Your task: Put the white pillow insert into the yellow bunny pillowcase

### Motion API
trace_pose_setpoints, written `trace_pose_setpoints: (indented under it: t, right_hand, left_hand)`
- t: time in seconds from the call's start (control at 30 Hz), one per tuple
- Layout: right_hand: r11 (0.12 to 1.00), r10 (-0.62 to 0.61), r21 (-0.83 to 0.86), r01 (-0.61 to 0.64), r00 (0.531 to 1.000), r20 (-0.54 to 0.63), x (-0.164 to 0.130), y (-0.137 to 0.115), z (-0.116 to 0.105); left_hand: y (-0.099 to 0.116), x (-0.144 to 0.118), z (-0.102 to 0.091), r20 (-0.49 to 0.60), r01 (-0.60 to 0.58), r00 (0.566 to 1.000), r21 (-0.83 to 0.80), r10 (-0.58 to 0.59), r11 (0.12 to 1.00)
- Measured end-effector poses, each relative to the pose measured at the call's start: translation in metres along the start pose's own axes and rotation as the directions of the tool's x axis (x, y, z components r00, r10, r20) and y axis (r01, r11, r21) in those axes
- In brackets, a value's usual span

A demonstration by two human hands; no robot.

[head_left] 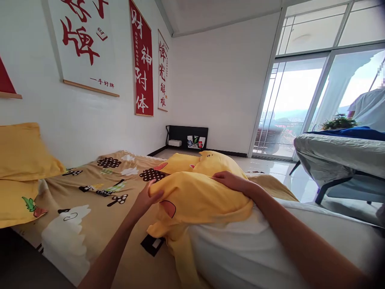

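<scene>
A white pillow (pixel 255 253) lies in front of me, its far end covered by a yellow pillowcase (pixel 198 198) with a red cheek patch. My left hand (pixel 147 198) pinches the left edge of the pillowcase, fingers closed on the fabric. My right hand (pixel 233 181) lies flat on top of the pillowcase, palm down, fingers spread. A yellow duvet bundle (pixel 207 161) sits just beyond the pillow.
The tan bed sheet (pixel 99 200) with mushroom and goose prints spreads to the left. Two yellow pillows (pixel 21 152) are stacked by the wall. A grey-covered table (pixel 337 154) stands on the right, with a person in white (pixel 371 108) behind it.
</scene>
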State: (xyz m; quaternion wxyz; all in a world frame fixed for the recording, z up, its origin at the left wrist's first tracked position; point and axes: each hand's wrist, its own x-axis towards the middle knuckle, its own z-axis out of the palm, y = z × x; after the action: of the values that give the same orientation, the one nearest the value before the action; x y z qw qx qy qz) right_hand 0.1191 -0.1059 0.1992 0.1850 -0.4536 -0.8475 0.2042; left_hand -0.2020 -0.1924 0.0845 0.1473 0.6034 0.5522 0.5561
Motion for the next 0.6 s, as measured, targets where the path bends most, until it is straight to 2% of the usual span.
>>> trace_pose_setpoints:
  t: [0.03,0.07,0.1,0.17,0.23,0.3,0.33,0.37,0.43,0.53,0.6]
  right_hand:
    - [0.998,0.009,-0.054,-0.010,1.000,-0.022,-0.001,-0.006,-0.002]
    - [0.991,0.018,-0.129,-0.025,0.998,-0.060,-0.004,-0.013,-0.006]
    - [0.975,0.014,-0.218,-0.038,0.994,-0.109,-0.008,-0.020,-0.011]
    - [0.921,-0.051,-0.387,-0.052,0.966,-0.252,-0.021,-0.033,-0.022]
    - [0.874,-0.141,-0.479,-0.085,0.898,-0.417,-0.038,-0.041,-0.029]
    - [0.842,-0.210,-0.529,-0.111,0.834,-0.510,-0.054,-0.043,-0.030]
    - [0.824,-0.232,-0.558,-0.099,0.839,-0.492,-0.060,-0.042,-0.028]
    - [0.800,-0.250,-0.596,-0.069,0.865,-0.435,-0.066,-0.038,-0.026]
    - [0.769,-0.271,-0.639,-0.012,0.900,-0.343,-0.073,-0.028,-0.022]
    - [0.801,-0.260,-0.594,-0.069,0.854,-0.450,-0.080,-0.010,-0.023]
    - [0.801,-0.275,-0.597,-0.041,0.861,-0.428,-0.083,0.000,-0.026]
  left_hand:
    - [-0.002,0.005,-0.002,0.123,0.037,0.992,-0.044,-0.031,0.998]
    - [-0.002,0.009,-0.004,0.178,0.052,0.983,-0.075,-0.038,0.996]
    - [0.001,0.013,-0.008,0.167,0.050,0.985,-0.107,-0.031,0.993]
    - [0.015,0.023,-0.019,0.023,0.010,1.000,-0.209,-0.005,0.978]
    - [0.038,0.035,-0.035,-0.123,-0.076,0.992,-0.346,0.035,0.935]
    - [0.064,0.049,-0.048,-0.194,-0.163,0.978,-0.478,0.077,0.863]
    - [0.075,0.054,-0.052,-0.206,-0.190,0.974,-0.521,0.093,0.832]
    - [0.085,0.059,-0.054,-0.203,-0.200,0.974,-0.552,0.102,0.809]
    - [0.098,0.063,-0.052,-0.167,-0.177,0.981,-0.584,0.096,0.792]
    - [0.104,0.058,-0.041,-0.090,-0.111,0.993,-0.625,0.070,0.773]
    - [0.106,0.053,-0.035,-0.036,-0.080,0.997,-0.627,0.073,0.775]
